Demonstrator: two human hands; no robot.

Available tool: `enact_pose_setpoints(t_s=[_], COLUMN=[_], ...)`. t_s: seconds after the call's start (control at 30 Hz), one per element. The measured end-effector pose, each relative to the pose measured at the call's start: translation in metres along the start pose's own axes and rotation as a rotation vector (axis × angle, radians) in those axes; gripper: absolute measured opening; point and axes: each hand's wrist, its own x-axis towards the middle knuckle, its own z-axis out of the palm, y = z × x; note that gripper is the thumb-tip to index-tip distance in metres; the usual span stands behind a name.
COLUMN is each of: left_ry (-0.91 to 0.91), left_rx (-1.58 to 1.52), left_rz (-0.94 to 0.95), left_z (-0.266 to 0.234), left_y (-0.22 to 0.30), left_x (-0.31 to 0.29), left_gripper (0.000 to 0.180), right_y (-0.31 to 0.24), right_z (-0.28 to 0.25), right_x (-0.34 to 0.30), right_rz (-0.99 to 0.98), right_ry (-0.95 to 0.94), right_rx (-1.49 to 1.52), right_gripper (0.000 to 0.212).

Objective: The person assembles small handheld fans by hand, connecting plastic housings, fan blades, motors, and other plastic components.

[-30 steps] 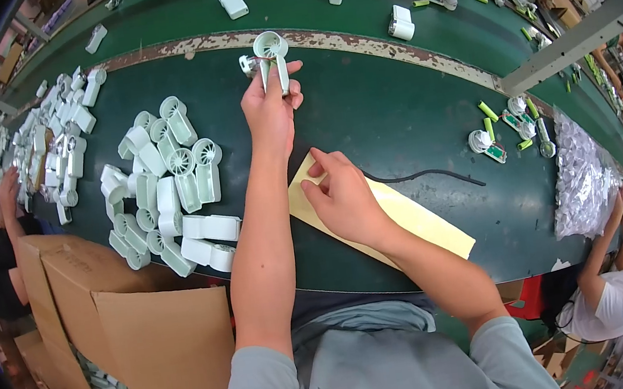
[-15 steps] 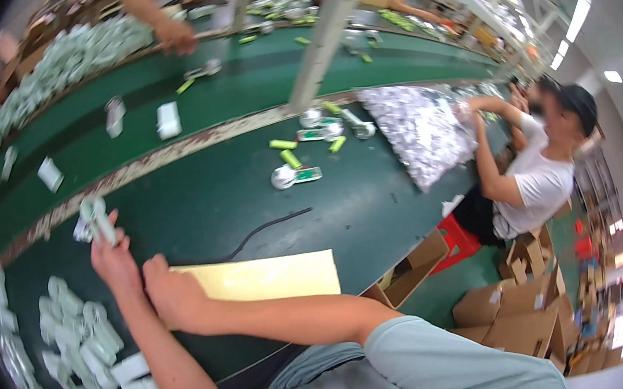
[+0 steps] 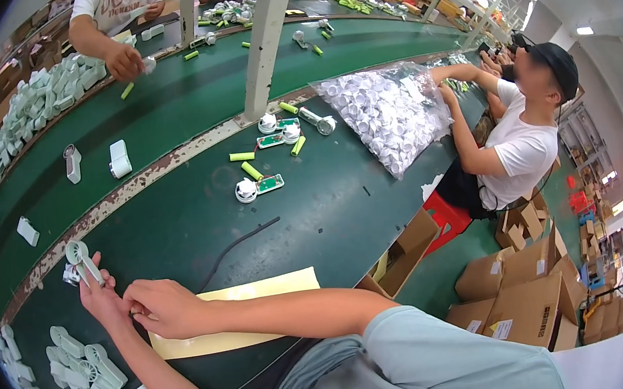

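Observation:
My left hand (image 3: 105, 299) grips a pale green plastic fan housing (image 3: 77, 253), round at the top with a narrow handle, above the left part of the bench. A small white part (image 3: 70, 275) sits close against it; whether they are joined I cannot tell. Beside my left wrist, my right hand (image 3: 166, 309) has its fingers curled in over a yellow sheet (image 3: 284, 285); anything pinched there is too small to name. Below my left hand lies a heap of similar pale green housings (image 3: 89, 377). A black cord (image 3: 236, 244) rests on the bench beyond the sheet.
Circuit boards with white round parts (image 3: 247, 191) and green cylindrical cells (image 3: 252, 171) lie mid-bench. A clear bag of white parts (image 3: 388, 119) is handled by a person (image 3: 519, 145) at right. A metal post (image 3: 263, 53) rises beside the green conveyor (image 3: 182, 94). Cardboard boxes (image 3: 520, 309) stand at right.
The view has shifted, so the bench items appear further left. My right hand's fingers have turned and loosened from a fist. The left keeps hold of the fan housing.

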Motion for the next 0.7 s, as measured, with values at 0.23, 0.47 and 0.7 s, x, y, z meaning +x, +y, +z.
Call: enact_pose_setpoints(t_s=[0.23, 0.47, 0.7], left_ry=[-0.288, -0.566, -0.606], left_rx=[0.285, 0.314, 0.412], left_rz=[0.026, -0.105, -0.125], left_z=[0.034, 0.086, 0.092], left_y=[0.016, 0.018, 0.015], left_x=[-0.027, -0.079, -0.08], left_gripper=[0.035, 0.032, 0.03], right_y=[-0.01, -0.018, 0.005], right_z=[-0.058, -0.039, -0.053], right_x=[-0.058, -0.088, -0.066], right_rz=[0.059, -0.183, -0.384], right_ry=[-0.497, -0.229, -0.463], right_rx=[-0.623, -0.887, -0.874], right_gripper=[0.014, 0.02, 0.022])
